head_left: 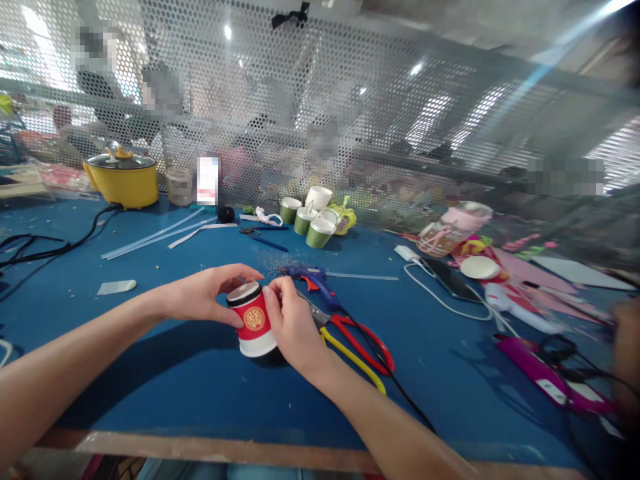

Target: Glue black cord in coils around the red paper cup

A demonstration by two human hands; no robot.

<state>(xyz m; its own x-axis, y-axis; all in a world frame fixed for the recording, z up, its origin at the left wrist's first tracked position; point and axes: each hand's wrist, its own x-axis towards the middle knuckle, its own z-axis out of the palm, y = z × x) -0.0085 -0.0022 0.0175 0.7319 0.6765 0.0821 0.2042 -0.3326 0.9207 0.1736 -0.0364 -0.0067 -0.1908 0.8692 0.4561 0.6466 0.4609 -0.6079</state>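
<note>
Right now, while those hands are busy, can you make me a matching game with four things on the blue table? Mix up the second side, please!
Things:
1. cup with the gold emblem
2. glue gun
3. electric pot
4. jar

Places and colours:
A. mostly blue
B. between the yellow thing and the lit screen
C. between the left-hand grip and the right-hand grip
D. bright yellow, with a see-through lid

Right pairs: 1-C, 2-A, 3-D, 4-B

Yellow pot (131,185) (lidded) beside jar (179,187)
</note>
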